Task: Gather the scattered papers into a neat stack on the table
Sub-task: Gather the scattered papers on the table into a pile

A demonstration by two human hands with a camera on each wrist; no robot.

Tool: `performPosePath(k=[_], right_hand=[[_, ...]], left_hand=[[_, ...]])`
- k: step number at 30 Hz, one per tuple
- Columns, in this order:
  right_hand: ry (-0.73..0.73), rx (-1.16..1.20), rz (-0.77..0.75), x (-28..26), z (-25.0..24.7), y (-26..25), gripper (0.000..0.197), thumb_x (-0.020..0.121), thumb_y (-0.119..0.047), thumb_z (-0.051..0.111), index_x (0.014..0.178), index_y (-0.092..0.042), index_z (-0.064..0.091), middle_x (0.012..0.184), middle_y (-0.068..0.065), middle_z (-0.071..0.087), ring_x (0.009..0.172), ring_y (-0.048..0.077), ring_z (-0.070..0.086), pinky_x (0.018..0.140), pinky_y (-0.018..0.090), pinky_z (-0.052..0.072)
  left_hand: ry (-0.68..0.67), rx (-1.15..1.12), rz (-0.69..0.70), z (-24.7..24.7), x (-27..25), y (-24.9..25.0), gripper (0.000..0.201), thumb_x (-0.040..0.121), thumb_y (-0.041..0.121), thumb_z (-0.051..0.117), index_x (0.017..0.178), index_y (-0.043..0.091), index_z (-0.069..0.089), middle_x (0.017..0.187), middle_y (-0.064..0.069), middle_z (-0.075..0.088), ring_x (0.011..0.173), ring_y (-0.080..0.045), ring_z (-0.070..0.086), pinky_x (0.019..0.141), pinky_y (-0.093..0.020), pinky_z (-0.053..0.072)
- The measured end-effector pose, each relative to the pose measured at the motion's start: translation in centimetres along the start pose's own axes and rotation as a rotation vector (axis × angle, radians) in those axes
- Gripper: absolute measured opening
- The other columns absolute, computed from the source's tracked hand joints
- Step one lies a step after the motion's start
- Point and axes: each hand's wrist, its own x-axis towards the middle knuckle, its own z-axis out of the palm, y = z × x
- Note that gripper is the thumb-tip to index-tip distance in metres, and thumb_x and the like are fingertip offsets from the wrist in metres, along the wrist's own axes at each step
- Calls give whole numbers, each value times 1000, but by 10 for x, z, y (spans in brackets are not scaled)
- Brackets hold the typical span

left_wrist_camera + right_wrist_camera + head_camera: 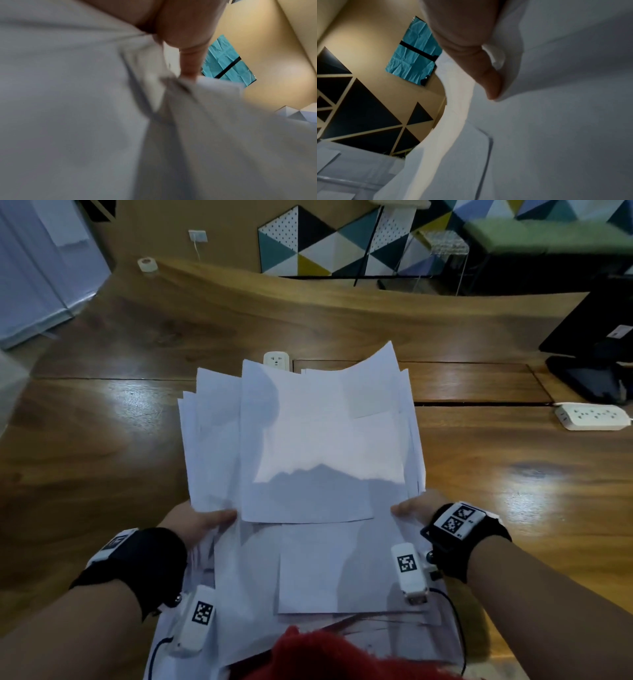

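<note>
A loose, uneven bundle of white papers [308, 446] is lifted above the wooden table [137, 440], its sheets fanned out at the far end. My left hand [202, 520] grips the bundle's left edge, thumb on top. My right hand [411, 506] grips the right edge the same way. In the left wrist view a thumb [190, 59] presses into the papers [68, 108]. In the right wrist view a thumb [488, 81] pinches the curved sheets [556, 121]. More sheets [329, 570] lie lower down near my body.
A white socket [277, 360] is set in the table behind the papers. A white power strip [592, 416] and a black monitor stand [589, 371] are at the right. A tape roll [147, 264] sits at the far left edge.
</note>
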Motion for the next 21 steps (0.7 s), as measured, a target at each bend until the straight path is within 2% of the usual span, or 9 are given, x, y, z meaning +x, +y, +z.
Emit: performPosePath(k=[2,4,8,10,12,14,17,20,21], right_hand=[[43,58,21,5,-8,6,61,76,-18,74,124,8,49,124,24,58,108,39,59,80,38,51],[87,142,25,10,-17,14,56,74,-14,75,120,8,51,117,26,61,101,41,60,75,39,51],[120,189,45,21,-33,33,55,76,-18,73,120,6,51,108,25,62,92,40,61,69,39,49],[110,257,61,24,-38,41,63,73,-23,76,123,6,50,93,21,63,77,35,61,62,37,48],[106,342,100,29,-40,47,65,67,-24,80,117,10,55,86,21,65,72,33,61,62,39,52],[105,420,118,32,-40,49,68,61,-24,84,111,13,57,100,27,67,89,39,65,79,45,54],[86,485,113,39,-41,50,89,36,-33,92,107,11,60,103,27,67,93,40,65,80,45,54],[99,549,89,39,-46,43,60,62,-23,84,106,11,60,91,21,66,77,34,62,58,30,54],[85,547,78,36,-49,39,59,65,-21,82,108,12,60,92,20,65,79,34,62,62,32,54]], left_hand=[[70,83,35,-9,3,0,54,65,18,81,113,2,62,119,-18,64,104,-34,61,91,-40,46],[135,179,63,-18,5,2,62,56,25,82,110,1,64,117,-20,66,104,-35,61,88,-38,46],[293,233,50,-41,14,2,49,71,21,77,111,-3,61,118,-24,63,104,-40,59,90,-43,47],[330,163,16,-50,20,-1,50,72,20,76,113,-3,59,120,-23,62,105,-41,59,94,-46,46],[297,60,-33,-54,22,-2,48,73,17,75,114,0,58,118,-20,63,105,-40,60,95,-45,46],[225,55,-54,-55,24,-4,49,71,16,77,114,2,59,116,-18,64,103,-39,61,96,-47,46],[124,139,-49,-51,26,-5,36,70,15,77,103,8,62,110,-18,67,98,-38,63,96,-52,47],[66,157,-23,-43,25,-2,24,76,7,70,98,12,60,107,-17,66,99,-38,62,97,-52,45],[40,149,-15,-40,23,-1,23,77,6,69,97,12,59,107,-17,65,100,-38,62,98,-52,44]])
